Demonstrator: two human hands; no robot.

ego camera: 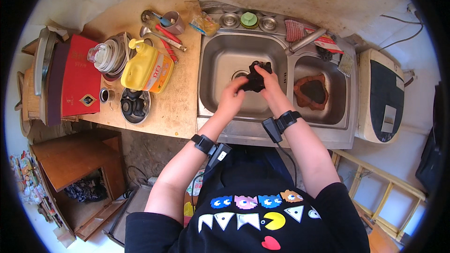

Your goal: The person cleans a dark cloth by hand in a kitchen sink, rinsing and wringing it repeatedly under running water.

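Note:
Over the left basin of a stainless steel sink [221,56], my right hand [269,79] grips a dark, irregularly shaped object [257,77], its thumb on top. The object looks glossy; its kind is not clear. My left hand [235,91] is at the object's lower left edge, fingers bent; whether it grips it cannot be told. Beneath the hands the sink drain [240,73] is partly hidden. A reddish-brown, irregular dish-like piece with a dark centre [312,91] lies in the right basin.
A metal faucet [307,41] reaches over the divider. Left on the counter stand a yellow detergent jug [142,68], a metal bowl of dark round items [135,106], stacked dishes [111,54], a mug [174,23] and a red box [81,77]. A white-and-black appliance [379,95] stands right of the sink.

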